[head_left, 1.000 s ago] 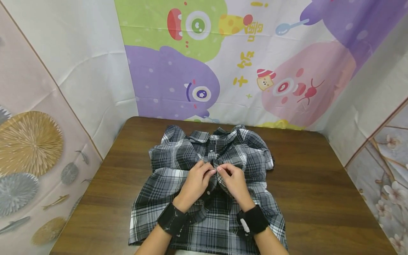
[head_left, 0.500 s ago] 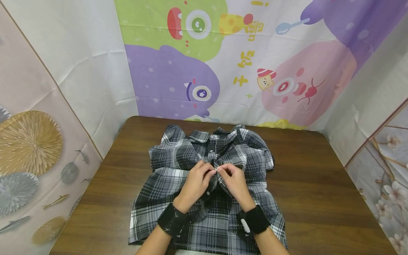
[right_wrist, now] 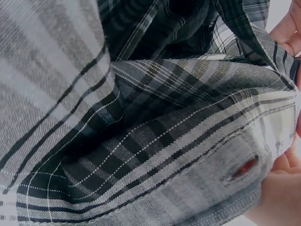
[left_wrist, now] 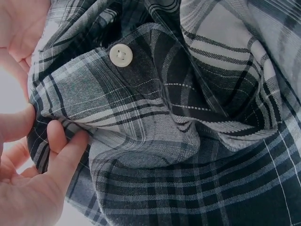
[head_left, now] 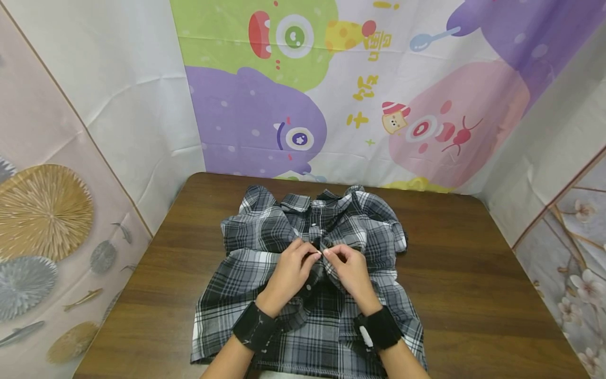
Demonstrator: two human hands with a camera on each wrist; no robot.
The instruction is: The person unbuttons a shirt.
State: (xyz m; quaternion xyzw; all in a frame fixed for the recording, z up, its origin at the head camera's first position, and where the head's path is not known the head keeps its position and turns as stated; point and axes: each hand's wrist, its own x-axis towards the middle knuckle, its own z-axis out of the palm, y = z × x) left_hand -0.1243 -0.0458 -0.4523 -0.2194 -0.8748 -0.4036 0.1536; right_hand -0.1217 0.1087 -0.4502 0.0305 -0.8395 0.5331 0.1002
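Backdrop (head_left: 258,113) bears Chinese lettering (head_left: 365,88) — left hand (head_left: 293,269) and right hand (head_left: 351,267) pinch shirt (head_left: 236,279)

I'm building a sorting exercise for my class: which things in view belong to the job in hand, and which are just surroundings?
Job in hand:
plaid shirt
pale button
buttonhole
left grip and right grip, both pinching the shirt

Just surroundings:
wooden table, under the shirt
cartoon cloth hanging behind
black wristbands

Left hand (head_left: 292,267), right hand (head_left: 350,267) cut off in wrist views
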